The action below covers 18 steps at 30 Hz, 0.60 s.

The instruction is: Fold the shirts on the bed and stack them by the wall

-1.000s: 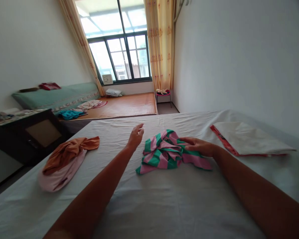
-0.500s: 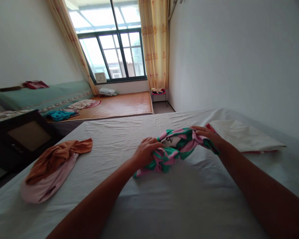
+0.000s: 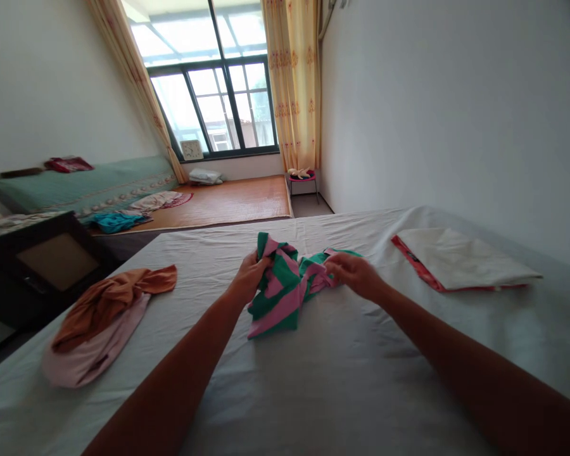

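A crumpled green and pink striped garment (image 3: 280,291) is held just over the white bed sheet (image 3: 209,253); its exact kind is not clear from its folds. My left hand (image 3: 251,275) grips its left side, thumb on top, with part of the cloth raised and hanging down. On the other side my right hand (image 3: 354,272) pinches the cloth between thumb and fingers. A folded white cloth with a red edge (image 3: 470,259) lies to the right of my right hand. Away to the left rest an orange garment (image 3: 99,304) and a pale pink garment (image 3: 99,354), heaped together.
Beyond the bed is a lower mat-covered bed (image 3: 237,199) with a turquoise cloth (image 3: 116,221) on it. A dark cabinet (image 3: 52,253) stands at the left. A small pink stool (image 3: 303,177) is near the curtain (image 3: 292,95), and a white wall (image 3: 437,107) runs along the right.
My left hand has moved left and lifted part of the striped garment. The right hand has drawn inward to the left and now pinches the cloth, leaving the white cloth's red edge uncovered.
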### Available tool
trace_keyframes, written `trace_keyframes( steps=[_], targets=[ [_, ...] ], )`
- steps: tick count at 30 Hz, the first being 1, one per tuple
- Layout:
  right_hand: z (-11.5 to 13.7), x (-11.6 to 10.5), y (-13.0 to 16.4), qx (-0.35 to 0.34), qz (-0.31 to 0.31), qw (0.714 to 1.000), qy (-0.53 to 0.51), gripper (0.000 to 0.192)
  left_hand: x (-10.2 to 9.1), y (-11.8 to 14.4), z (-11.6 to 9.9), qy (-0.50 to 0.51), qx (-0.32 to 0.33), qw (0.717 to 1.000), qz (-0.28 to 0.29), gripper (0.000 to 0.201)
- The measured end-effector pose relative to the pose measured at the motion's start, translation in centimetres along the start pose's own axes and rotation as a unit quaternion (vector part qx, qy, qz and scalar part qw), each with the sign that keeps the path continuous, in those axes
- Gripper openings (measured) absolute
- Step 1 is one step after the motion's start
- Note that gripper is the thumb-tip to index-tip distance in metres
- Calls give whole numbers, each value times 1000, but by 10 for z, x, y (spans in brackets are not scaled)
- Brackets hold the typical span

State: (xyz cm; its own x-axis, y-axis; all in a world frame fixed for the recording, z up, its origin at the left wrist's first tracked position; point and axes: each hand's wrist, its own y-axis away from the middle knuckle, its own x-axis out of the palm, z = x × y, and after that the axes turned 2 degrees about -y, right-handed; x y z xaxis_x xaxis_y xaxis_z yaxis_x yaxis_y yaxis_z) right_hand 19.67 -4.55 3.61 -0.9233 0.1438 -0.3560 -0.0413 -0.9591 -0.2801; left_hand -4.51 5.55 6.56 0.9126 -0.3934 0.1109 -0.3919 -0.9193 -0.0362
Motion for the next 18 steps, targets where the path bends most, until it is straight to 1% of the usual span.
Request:
trace_keyframes(
  steps=[1, 2, 3, 4, 5, 6, 7, 8, 9, 11, 12, 13, 14, 15, 16, 17, 18],
  targets=[
    [6, 16, 5, 28, 72, 997, -23, 39, 4, 4, -1, 6, -3, 1000, 15, 26],
    [11, 30, 10, 42, 116, 991, -50, 41, 8, 8, -3, 13, -3, 999, 35, 29],
    [14, 42, 14, 41, 145, 985, -80, 43, 12, 12, -5, 19, -5, 998, 61, 33],
    [16, 51, 16, 29, 152, 981, -113, 44, 16, 16, -6, 23, -9, 996, 91, 37],
    [18, 57, 18, 11, 147, 978, -146, 43, 20, 18, -8, 28, -10, 992, 120, 39],
    [18, 59, 17, -4, 132, 975, -177, 40, 23, 19, -10, 32, -6, 990, 140, 40],
    [17, 57, 15, -5, 104, 973, -204, 36, 24, 18, -13, 37, 5, 989, 145, 40],
    [16, 52, 13, 8, 63, 972, -225, 31, 23, 16, -15, 43, 23, 990, 133, 40],
    [16, 43, 10, 27, 14, 971, -239, 26, 20, 13, -18, 49, 49, 992, 104, 40],
    [16, 21, 5, 58, -87, 960, -258, 19, 3, 6, -26, 49, 90, 994, 39, 40],
    [18, 7, 4, 64, -118, 954, -268, 17, -9, 3, -30, 36, 91, 995, 29, 39],
    [22, -6, 5, 66, -122, 950, -279, 17, -24, 2, -35, 12, 78, 996, 45, 37],
    [26, -18, 6, 68, -90, 951, -288, 18, -39, 1, -39, -24, 53, 994, 91, 34],
    [30, -30, 9, 74, -23, 955, -286, 21, -55, 1, -44, -71, 20, 984, 162, 32],
    [35, -40, 11, 83, 70, 957, -269, 24, -69, 2, -47, -123, -15, 963, 241, 32],
    [38, -49, 14, 93, 167, 952, -238, 28, -81, 3, -50, -166, -46, 935, 308, 36],
    [40, -55, 15, 100, 242, 944, -203, 32, -89, 2, -51, -195, -63, 915, 348, 40]
  ],
)
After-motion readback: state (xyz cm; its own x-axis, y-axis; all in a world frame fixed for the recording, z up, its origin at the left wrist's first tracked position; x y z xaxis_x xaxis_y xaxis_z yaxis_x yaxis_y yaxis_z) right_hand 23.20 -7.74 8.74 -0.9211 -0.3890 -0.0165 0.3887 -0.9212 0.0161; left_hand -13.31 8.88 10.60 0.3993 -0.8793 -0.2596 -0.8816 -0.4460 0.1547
